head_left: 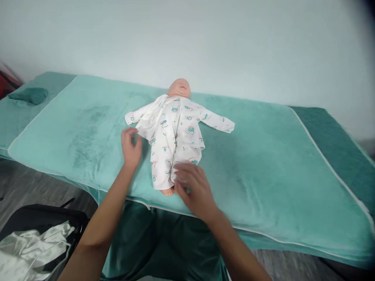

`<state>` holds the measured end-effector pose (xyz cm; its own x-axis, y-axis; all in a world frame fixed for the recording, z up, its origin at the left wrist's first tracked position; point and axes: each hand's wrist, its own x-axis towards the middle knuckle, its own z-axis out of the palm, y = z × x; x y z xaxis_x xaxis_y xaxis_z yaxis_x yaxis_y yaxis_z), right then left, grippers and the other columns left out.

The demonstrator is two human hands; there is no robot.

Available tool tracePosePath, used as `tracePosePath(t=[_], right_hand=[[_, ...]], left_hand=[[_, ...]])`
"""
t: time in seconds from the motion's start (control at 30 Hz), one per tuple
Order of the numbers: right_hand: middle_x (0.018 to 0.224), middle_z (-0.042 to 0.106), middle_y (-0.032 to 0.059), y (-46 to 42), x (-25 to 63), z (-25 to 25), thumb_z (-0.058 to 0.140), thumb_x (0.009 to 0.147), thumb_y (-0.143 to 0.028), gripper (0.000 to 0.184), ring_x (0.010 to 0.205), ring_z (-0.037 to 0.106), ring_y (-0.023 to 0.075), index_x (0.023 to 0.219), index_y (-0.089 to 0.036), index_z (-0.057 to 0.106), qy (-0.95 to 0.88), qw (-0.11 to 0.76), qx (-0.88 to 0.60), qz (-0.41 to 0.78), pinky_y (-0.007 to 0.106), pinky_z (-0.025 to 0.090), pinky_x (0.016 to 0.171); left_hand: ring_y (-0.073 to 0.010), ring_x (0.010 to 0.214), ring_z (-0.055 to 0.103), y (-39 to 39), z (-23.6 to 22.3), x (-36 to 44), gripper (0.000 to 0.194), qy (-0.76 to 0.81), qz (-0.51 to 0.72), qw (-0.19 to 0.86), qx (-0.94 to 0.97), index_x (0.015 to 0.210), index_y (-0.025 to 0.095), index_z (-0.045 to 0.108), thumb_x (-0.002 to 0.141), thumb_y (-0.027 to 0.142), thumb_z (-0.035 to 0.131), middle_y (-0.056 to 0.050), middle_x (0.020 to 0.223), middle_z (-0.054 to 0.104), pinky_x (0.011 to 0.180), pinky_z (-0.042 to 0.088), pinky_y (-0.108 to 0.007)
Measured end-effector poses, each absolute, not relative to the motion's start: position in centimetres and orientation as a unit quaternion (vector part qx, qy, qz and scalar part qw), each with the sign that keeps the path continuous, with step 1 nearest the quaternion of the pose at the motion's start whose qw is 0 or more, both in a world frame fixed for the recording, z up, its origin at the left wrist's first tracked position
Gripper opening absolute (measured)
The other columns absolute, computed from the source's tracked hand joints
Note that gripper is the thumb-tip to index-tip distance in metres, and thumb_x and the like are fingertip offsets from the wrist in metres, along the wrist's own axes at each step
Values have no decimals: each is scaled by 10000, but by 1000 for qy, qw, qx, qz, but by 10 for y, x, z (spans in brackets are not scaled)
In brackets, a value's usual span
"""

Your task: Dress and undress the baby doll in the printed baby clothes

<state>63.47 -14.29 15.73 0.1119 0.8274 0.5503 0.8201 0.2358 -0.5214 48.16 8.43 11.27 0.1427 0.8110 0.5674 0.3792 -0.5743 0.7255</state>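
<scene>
Curling half-open, the left hand (pixel 131 147) sits beside the white printed cotton jacket (pixel 189 117); I can't tell whether it grips. A tug could twist the pink plastic baby doll (pixel 179 88), face-up on the teal plush cover (pixel 272 164). The white printed trousers (pixel 160 171) might rumple if the loosely parted, apparently empty right hand (pixel 195 191) hurries.

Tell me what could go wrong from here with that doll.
The doll has a foot near the front edge of the bed; a tug this way might drag it over. The open shirt flap lies by the left hand, so it could get snagged or creased.
</scene>
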Motion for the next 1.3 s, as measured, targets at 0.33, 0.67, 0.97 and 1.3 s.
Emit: tracePosePath(t=[0.33, 0.67, 0.97, 1.3], right_hand=[[1187, 750, 49, -159, 591, 140, 629, 962, -123, 253, 1086, 598, 300, 1179, -252, 636, -651, 284, -703, -24, 468, 383, 877], [1031, 772, 20, -151, 591, 128, 618, 990, -147, 106, 995, 598, 256, 1011, -244, 656, -643, 340, -685, -39, 432, 381, 873], [968, 758, 19, -159, 582, 134, 628, 959, -118, 152, 988, 639, 231, 1027, -250, 658, -635, 413, -653, -27, 445, 450, 947], [1172, 708, 82, -193, 594, 126, 583, 961, -76, 387, 1115, 656, 265, 1289, -281, 598, -604, 472, -642, -15, 522, 526, 1003]], left_hand=[[-255, 1178, 648, -80, 103, 420, 538, 320, 334, 261, 847, 1391, 340, 571, 889, 172, 667, -103, 1228, 573, 1017, 609, -453], [-232, 1061, 701, -87, 101, 437, 405, 301, 410, 138, 850, 1307, 270, 609, 914, 198, 680, -108, 1147, 631, 871, 651, -361], [-212, 1012, 708, -90, 98, 432, 358, 317, 428, 162, 830, 1284, 283, 605, 942, 184, 639, -89, 1120, 642, 854, 654, -358], [-244, 980, 679, -100, 103, 426, 427, 332, 422, 86, 839, 1317, 299, 605, 912, 211, 703, -93, 1089, 624, 830, 618, -414]])
